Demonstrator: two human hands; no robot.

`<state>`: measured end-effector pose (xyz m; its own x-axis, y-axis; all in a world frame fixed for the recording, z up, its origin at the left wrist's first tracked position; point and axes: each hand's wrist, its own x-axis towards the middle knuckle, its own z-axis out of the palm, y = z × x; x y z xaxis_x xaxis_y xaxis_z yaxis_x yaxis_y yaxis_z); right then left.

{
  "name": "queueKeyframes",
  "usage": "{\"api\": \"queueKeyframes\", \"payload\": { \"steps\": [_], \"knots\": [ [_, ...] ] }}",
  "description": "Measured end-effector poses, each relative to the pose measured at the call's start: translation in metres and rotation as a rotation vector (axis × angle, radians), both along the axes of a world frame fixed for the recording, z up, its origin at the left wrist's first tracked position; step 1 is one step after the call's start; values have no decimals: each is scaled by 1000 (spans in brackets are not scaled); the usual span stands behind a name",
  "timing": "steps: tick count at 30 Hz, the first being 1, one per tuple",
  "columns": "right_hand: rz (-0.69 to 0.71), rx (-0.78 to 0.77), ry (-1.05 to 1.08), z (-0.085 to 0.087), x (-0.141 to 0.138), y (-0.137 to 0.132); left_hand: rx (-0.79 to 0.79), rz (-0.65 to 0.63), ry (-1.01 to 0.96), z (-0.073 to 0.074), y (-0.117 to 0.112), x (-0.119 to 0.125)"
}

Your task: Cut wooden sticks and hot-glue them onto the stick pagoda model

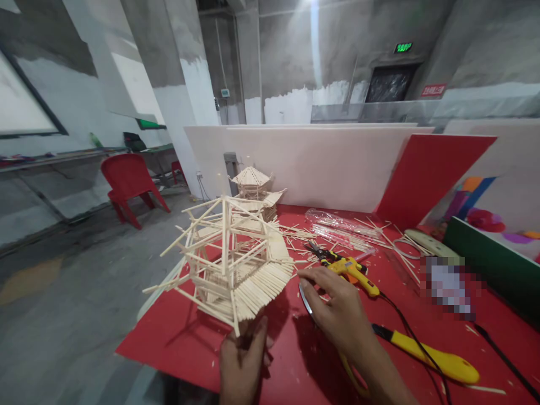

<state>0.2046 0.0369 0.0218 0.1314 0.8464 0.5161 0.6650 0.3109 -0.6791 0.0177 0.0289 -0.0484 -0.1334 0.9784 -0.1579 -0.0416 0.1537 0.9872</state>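
A model pavilion frame of thin wooden sticks [225, 242] stands tilted at the table's left, one side roofed with close-laid sticks [261, 287]. My left hand [244, 360] is closed at its near lower corner, thumb and fingers around the end of a corner stick. Right of the roof edge, my right hand [337, 304] is closed, thumb and forefinger together. A curved silver metal piece [305, 299] shows beside that thumb. Part of a yellow handle [352, 374] shows beneath the wrist; whether the two are one tool I cannot tell.
Behind stands a finished-looking stick pagoda [252, 183]. On the red table [287, 360] lie a yellow glue gun [350, 273], black-jawed pliers [320, 253], a yellow-handled cutter [434, 354], bagged sticks [341, 230] and a cord. White boards [307, 163] stand behind; a red chair [129, 177] is left.
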Motion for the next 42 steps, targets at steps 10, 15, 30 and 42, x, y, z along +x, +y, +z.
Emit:
{"api": "queueKeyframes", "payload": {
  "steps": [10,15,30,42],
  "knots": [
    [-144,51,-39,10,4,11,-72,-160,-481,51,6,55],
    [-109,66,-41,19,13,19,-58,-145,-515,64,16,70],
    [-66,-443,-722,22,75,40,-76,-57,-456,34,28,67],
    [-111,-635,-930,-26,73,-1,-79,-118,-418,21,31,70]
  ]
}}
